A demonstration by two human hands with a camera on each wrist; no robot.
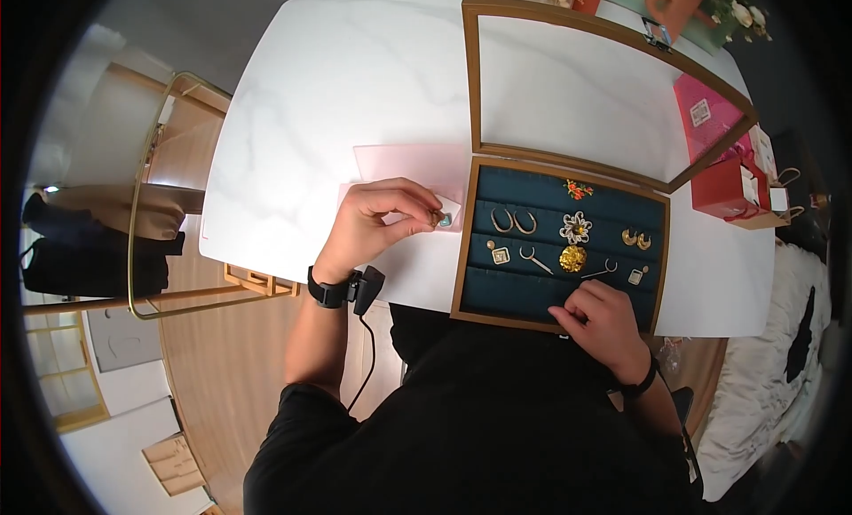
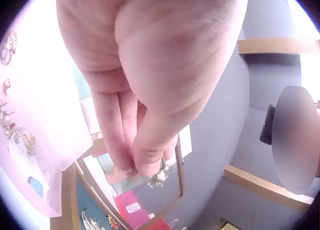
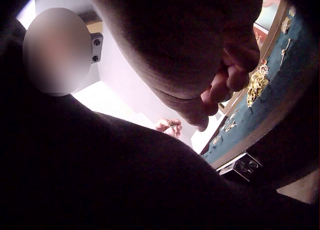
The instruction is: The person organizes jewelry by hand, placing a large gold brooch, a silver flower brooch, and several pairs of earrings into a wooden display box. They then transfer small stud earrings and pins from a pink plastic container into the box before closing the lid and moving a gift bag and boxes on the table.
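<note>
In the head view my left hand [image 1: 377, 220] pinches a small gold-toned piece [image 1: 437, 217] between thumb and fingertips, above a pink box [image 1: 413, 163] with its lid raised. The piece is mostly hidden by the fingers. Beside it shows a teal stone [image 1: 446, 220]; the left wrist view has this stone [image 2: 35, 186] inside the box, near several tangled gold pieces [image 2: 20, 137]. My right hand [image 1: 608, 324], fingers loosely curled and holding nothing, is at the front edge of the wooden display case [image 1: 458, 275]. Earrings and brooches, including a gold flower brooch [image 1: 573, 259], lie on its dark teal lining.
The case's framed glass lid [image 1: 472, 80] is open towards the back. Red and pink boxes [image 1: 729, 187] stand to the right, with flowers [image 1: 745, 14] at the back right. A gold-framed rack [image 1: 135, 204] is left of the white table [image 1: 293, 98].
</note>
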